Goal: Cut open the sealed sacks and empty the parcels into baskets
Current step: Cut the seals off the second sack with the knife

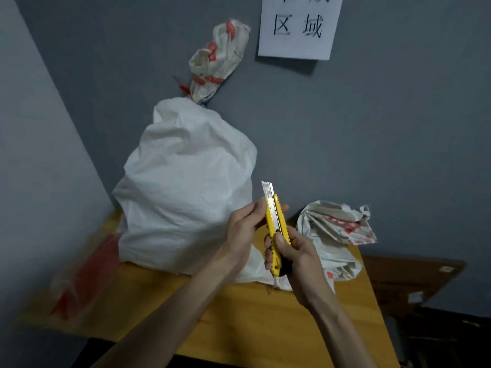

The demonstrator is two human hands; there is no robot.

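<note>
Both hands are up in front of the sacks, over the middle of the worktop (239,328). The right hand (295,256) grips the lower handle of a yellow utility knife (275,224), thumb on the slider. The left hand (244,227) pinches the knife's upper end betw. thumb & fingers, just below the bare blade (267,192). The blade is out and points up, tilted a bit left.

The big white sack (183,187) stands toward the worktop's back-left, against the grey wall (398,128). Its neck (212,67) is bunched, w/ a red tie (207,80) wound round it. A smaller sack (334,235), crumpled, w/ red print, lies at the back-right corner, just right of the knife.

A blurred red plastic bag (85,274) lies along the left edge. A paper sign (297,25) is on the wall above. Brown cardboard (406,277) sits past the right edge.
</note>
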